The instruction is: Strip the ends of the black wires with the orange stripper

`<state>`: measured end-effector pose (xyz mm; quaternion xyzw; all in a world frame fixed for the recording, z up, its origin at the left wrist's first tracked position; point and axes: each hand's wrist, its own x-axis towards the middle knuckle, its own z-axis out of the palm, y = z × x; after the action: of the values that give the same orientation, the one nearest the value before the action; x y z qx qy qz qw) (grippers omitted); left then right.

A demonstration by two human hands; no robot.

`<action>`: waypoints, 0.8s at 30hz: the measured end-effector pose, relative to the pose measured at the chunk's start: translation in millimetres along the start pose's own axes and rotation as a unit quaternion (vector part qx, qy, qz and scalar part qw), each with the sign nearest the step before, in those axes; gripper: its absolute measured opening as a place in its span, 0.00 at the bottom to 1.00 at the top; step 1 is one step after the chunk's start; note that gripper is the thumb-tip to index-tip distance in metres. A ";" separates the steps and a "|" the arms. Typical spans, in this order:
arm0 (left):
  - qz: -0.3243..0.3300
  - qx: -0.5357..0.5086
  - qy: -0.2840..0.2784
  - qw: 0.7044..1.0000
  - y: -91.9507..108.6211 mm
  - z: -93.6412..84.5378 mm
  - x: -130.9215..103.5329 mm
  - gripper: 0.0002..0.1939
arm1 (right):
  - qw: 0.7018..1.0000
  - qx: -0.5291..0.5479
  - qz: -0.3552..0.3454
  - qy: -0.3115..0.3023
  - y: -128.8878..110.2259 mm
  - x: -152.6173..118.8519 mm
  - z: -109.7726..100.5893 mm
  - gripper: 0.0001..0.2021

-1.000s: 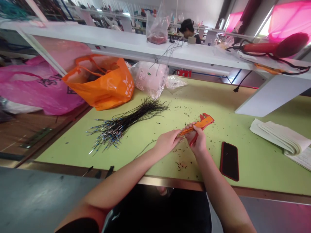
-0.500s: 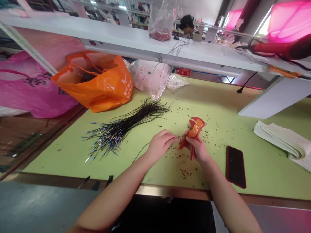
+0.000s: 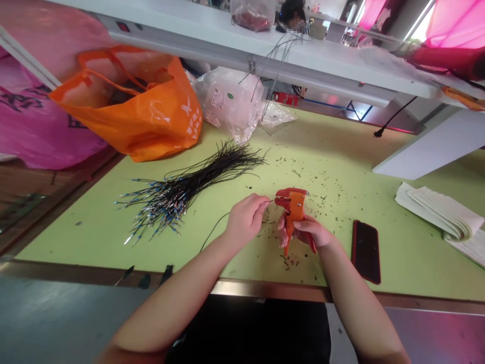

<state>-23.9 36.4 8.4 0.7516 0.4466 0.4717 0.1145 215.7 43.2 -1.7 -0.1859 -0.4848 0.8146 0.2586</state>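
My left hand [image 3: 248, 217] pinches a thin black wire [image 3: 214, 228], whose short end sticks out past the fingertips toward the right. The rest of the wire trails back under the forearm. Around the handles of an orange and red wire stripper [image 3: 295, 207], my right hand [image 3: 305, 231] is closed. The stripper stands upright with its jaws facing left, at the wire's end; whether the tip lies inside the jaws I cannot tell. To the left lies a bundle of black wires [image 3: 204, 179] with blue and silver ends.
Small black offcuts [image 3: 318, 177] litter the yellow-green table [image 3: 333, 136]. A phone [image 3: 366, 251] and folded papers [image 3: 439, 210] lie to the right. An orange bag [image 3: 151, 124] and a clear plastic bag [image 3: 231, 101] stand behind, below a white shelf [image 3: 182, 30]. A person sits beyond it.
My right hand has turned the wire stripper upright, its jaws now pointing left at the wire. The left hand, still pinching the wire, has come closer to the jaws. The camera view has tilted down.
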 end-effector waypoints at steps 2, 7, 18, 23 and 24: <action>-0.010 -0.003 -0.014 1.000 -0.5 -0.4 -0.1 0.16 | 1.000 -0.001 0.007 -0.008 -0.9 -1.6 0.2 0.19; -0.020 0.004 -0.039 0.999 -2.5 0.5 -0.2 0.15 | 1.000 -0.007 0.018 -0.016 -2.2 -3.0 3.2 0.19; 0.013 0.076 -0.085 0.993 -11.1 0.3 -2.9 0.15 | 0.998 -0.025 0.052 -0.017 -1.5 -3.0 -0.9 0.18; 0.023 0.076 -0.072 0.994 -11.4 -0.4 -1.6 0.14 | 0.999 -0.041 0.034 0.008 -3.2 -2.7 3.6 0.17; 0.024 0.074 -0.070 0.995 -11.2 -0.5 -1.1 0.14 | 0.999 -0.044 0.030 0.009 -3.5 -2.3 4.6 0.18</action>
<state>-30.7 41.8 1.3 0.7995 0.4530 0.3865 0.0785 215.8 40.1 3.7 -0.2189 -0.5122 0.7980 0.2300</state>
